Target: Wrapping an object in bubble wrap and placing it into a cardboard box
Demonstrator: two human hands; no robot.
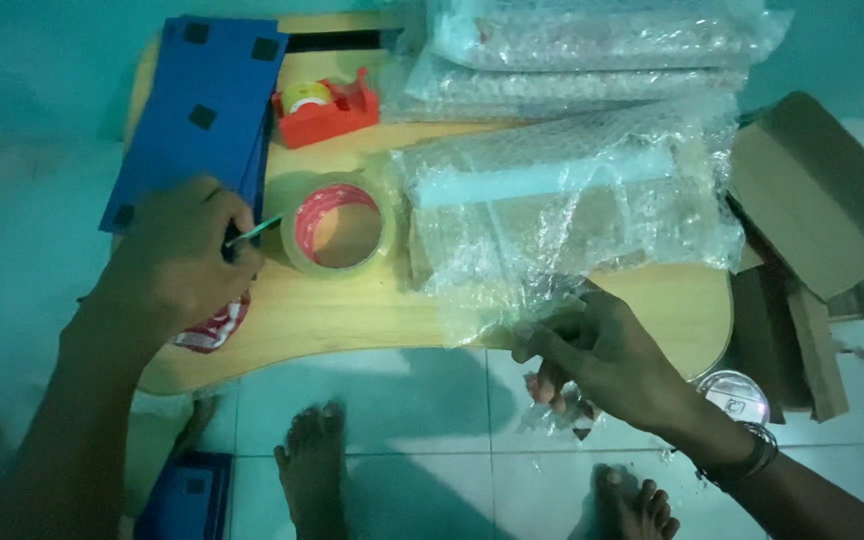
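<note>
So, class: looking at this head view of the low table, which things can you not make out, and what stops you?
- Thin green tool: mostly hidden inside the left hand.
- Red-and-white item: covered by the same hand.
- Contents of the bubble-wrap parcel: blurred by the wrap.
- What the right hand pinches: clear film, edges unclear.
- Blue box: cut off by the bottom edge.
</note>
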